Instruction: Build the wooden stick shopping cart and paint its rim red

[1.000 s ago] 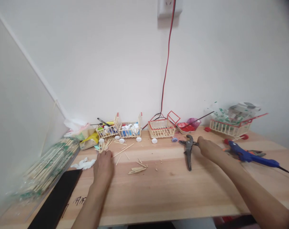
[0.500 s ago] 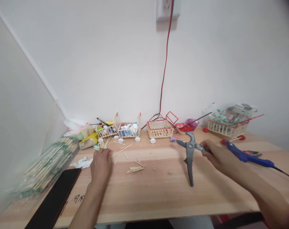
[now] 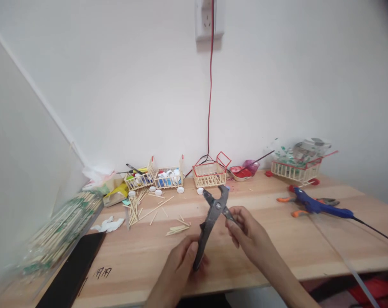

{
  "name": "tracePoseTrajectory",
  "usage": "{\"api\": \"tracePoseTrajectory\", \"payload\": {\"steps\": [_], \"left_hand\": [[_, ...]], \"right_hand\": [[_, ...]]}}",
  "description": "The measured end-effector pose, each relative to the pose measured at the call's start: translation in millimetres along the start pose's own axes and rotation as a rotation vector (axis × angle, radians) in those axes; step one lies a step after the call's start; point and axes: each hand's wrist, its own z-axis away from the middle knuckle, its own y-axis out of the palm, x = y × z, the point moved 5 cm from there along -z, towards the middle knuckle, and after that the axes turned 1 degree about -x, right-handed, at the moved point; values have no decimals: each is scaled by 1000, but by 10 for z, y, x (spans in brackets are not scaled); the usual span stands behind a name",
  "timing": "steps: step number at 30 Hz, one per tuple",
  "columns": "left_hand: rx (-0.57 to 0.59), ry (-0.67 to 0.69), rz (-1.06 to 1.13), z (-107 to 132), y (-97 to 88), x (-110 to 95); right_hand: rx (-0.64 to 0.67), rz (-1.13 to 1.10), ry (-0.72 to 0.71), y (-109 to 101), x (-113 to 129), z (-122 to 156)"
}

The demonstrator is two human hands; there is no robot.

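Observation:
Dark grey pruning shears (image 3: pixel 217 206) are held up over the near middle of the table, jaws pointing away and handles spread. My left hand (image 3: pixel 183 259) is closed on the end of the long lower handle. With thumb and fingers, my right hand (image 3: pixel 245 229) grips the other handle, partly covering it. Beyond the left hand lies a small group of short cut sticks (image 3: pixel 177 229). More loose sticks (image 3: pixel 134 207) are scattered farther left, near a stick cart holding pens and tools (image 3: pixel 141 182).
Along the wall stand a cart with bottle caps (image 3: pixel 169 182), a red-rimmed cart (image 3: pixel 210 176) and a cart with plastic wrap (image 3: pixel 296 171). A blue glue gun (image 3: pixel 322 205) lies over orange-handled pliers (image 3: pixel 285 199) at right. Bagged sticks (image 3: pixel 62 233) and a black slab (image 3: pixel 74 271) lie left.
My left hand has left the loose sticks and taken hold of a handle of the shears. My right hand has brought the shears left and nearer. The view has shifted slightly.

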Motion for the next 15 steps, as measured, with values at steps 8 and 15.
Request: {"api": "tracePoseTrajectory", "payload": {"steps": [8,15], "left_hand": [[-345,-143,383,251,-37,231],[-240,-167,520,126,126,120]], "right_hand": [[250,-278,56,445,181,112],[761,-513,75,614,374,257]]}}
